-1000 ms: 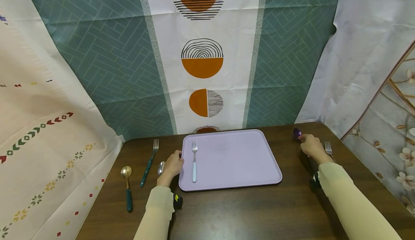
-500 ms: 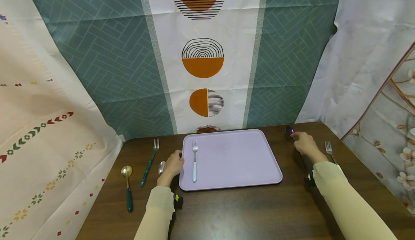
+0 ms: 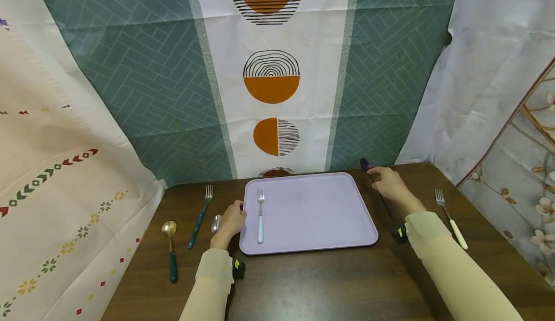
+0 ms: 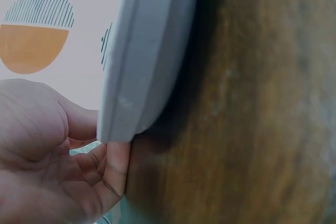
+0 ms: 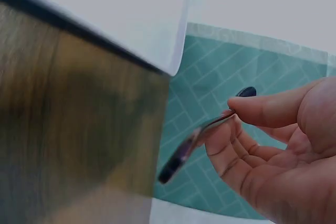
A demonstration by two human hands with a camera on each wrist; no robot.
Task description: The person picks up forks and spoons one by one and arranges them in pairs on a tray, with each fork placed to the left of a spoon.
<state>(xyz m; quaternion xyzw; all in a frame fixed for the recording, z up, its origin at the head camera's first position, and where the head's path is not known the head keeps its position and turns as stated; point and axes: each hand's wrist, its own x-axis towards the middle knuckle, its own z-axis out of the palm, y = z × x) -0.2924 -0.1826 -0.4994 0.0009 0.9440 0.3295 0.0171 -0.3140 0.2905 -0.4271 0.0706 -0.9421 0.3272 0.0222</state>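
In the head view, my left hand (image 3: 231,219) grips the left edge of a lilac tray (image 3: 312,210). The left wrist view has the thumb (image 4: 81,121) at the tray's rim (image 4: 144,61) and curled fingers below it. A fork with a pale blue handle (image 3: 260,227) lies on the tray's left side. Beyond the tray's right edge, my right hand (image 3: 392,186) pinches a purple spoon (image 3: 364,164) between thumb and fingers. Its dark handle (image 5: 181,156) slants down from the fingertips, lifted off the table in the right wrist view.
Left of the tray lie a silver spoon (image 3: 215,224) partly behind my left hand, a green-handled fork (image 3: 198,227) and a gold spoon with green handle (image 3: 172,263). A cream-handled fork (image 3: 457,234) lies at the right. Patterned cloths (image 3: 166,94) hang behind the wooden table (image 3: 312,287).
My right hand has moved left with the purple spoon, toward the tray's back right corner. This uncovers the cream-handled fork. My left hand has stayed on the tray's edge.
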